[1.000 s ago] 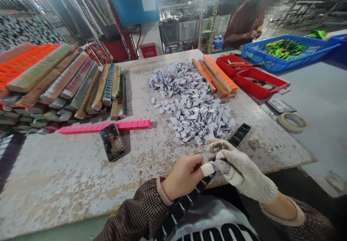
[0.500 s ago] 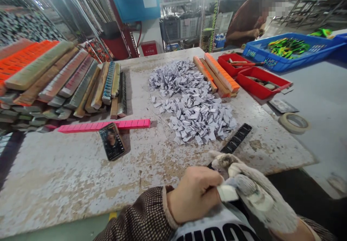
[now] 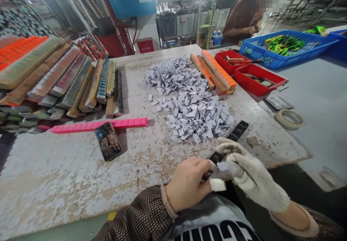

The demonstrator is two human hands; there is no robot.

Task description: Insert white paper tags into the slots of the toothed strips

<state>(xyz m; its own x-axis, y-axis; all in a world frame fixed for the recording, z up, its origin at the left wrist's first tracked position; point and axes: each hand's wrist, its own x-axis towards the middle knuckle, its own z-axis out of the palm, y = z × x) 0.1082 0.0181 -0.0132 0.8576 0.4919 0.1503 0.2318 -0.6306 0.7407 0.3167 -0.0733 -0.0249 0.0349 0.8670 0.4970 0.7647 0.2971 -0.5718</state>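
Observation:
A black strip (image 3: pixel 238 130) divided into segments runs diagonally over the table's front edge, its near part covered by my hands. My bare left hand (image 3: pixel 188 183), with white wrapping on the thumb, has its fingers closed round the strip's near end. My right hand (image 3: pixel 252 177), in a white knitted glove, lies over the strip's middle with its fingers pinched together. A small pale piece (image 3: pixel 223 166) shows at its fingertips. Just beyond the hands spreads a heap of small white paper-like pieces (image 3: pixel 197 114).
A phone (image 3: pixel 107 141) leans on a pink segmented bar (image 3: pixel 78 126) at left. Behind it are stacked wooden bars (image 3: pixel 48 78). At right are orange-topped bars (image 3: pixel 218 69), red trays (image 3: pixel 257 89), a blue basket (image 3: pixel 282 62) and a tape roll (image 3: pixel 289 119). A person (image 3: pixel 240 18) sits beyond.
My left hand has turned flatter, and its wrapped thumb has moved down away from the gloved fingers. The gloved right hand has shifted slightly up. The whole view has moved a little.

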